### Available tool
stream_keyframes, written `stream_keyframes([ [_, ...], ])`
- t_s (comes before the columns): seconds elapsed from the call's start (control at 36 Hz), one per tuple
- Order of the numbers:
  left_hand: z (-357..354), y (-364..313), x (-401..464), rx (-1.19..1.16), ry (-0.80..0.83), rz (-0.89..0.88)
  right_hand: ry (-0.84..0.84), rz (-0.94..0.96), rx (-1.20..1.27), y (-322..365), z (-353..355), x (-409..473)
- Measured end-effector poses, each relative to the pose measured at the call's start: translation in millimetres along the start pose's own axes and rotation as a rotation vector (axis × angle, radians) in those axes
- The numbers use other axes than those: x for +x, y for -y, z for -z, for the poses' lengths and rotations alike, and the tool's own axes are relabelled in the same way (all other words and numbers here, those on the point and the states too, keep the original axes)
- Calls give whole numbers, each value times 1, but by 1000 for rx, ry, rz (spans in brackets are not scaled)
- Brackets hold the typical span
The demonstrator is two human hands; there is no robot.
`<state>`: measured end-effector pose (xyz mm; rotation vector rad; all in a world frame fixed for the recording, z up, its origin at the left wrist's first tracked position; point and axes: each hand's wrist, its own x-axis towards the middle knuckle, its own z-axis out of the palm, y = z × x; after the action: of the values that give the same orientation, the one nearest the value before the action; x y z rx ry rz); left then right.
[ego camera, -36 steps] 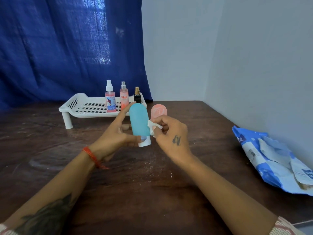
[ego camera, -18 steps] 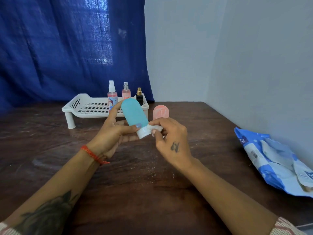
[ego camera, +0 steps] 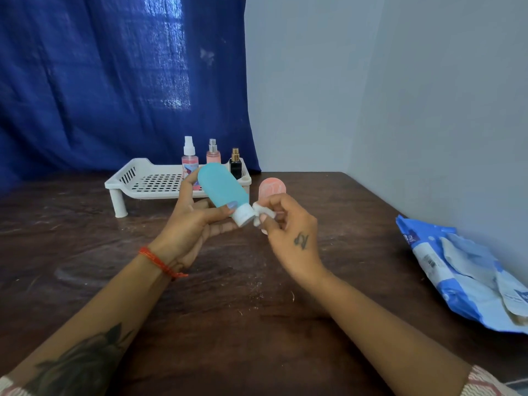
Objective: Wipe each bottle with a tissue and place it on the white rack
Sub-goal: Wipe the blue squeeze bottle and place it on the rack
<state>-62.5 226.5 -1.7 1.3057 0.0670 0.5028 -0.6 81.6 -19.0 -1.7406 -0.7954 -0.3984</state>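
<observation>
A: What is sitting at the centre of the view, and of what make?

B: A teal bottle (ego camera: pixel 221 186), smooth, matte and round-shouldered, is lying tilted with its white ribbed cap (ego camera: pixel 243 215) pointing toward four o'clock; a pink bottle (ego camera: pixel 272 187) of like rounded shape is standing on the table just behind it, at two o'clock from the cap.

A: How are the hands gripping?

B: The left hand (ego camera: pixel 194 224) is clasping the teal bottle, thumb across the near face, fingers curled behind; the right hand (ego camera: pixel 291 230) is pinching a small crumpled white tissue (ego camera: pixel 258 210) between curled fingertips and pressing it against the cap.

A: And the surroundings?

B: The white rack (ego camera: pixel 134 184), perforated plastic on short legs, is standing at eleven o'clock from the hands; three spray bottles are standing upright along its right side, one clear with a white nozzle (ego camera: pixel 189 159), one pink (ego camera: pixel 213 154), one black and gold-capped (ego camera: pixel 235 164); the table (ego camera: pixel 228 324) is showing dark, scuffed wood; a glossy, crinkled blue-and-white tissue pack (ego camera: pixel 468 275) is lying at three o'clock.
</observation>
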Motion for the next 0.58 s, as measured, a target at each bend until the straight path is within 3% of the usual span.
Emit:
stream_keyframes([
  [0.14,-2,2,-1,29,-16,-58,195,-689,672,12,-1,-3],
  [0.31,-1,3,0,121,-8,-110,279,-850,847,19,4,0],
  [0.44,1,3,0,126,2,-115,198,-801,661,19,9,5],
  [0.53,2,3,0,151,13,-92,130,-511,95,11,10,6],
  [0.58,2,3,1,154,21,-75,186,-256,-265,8,12,4],
])
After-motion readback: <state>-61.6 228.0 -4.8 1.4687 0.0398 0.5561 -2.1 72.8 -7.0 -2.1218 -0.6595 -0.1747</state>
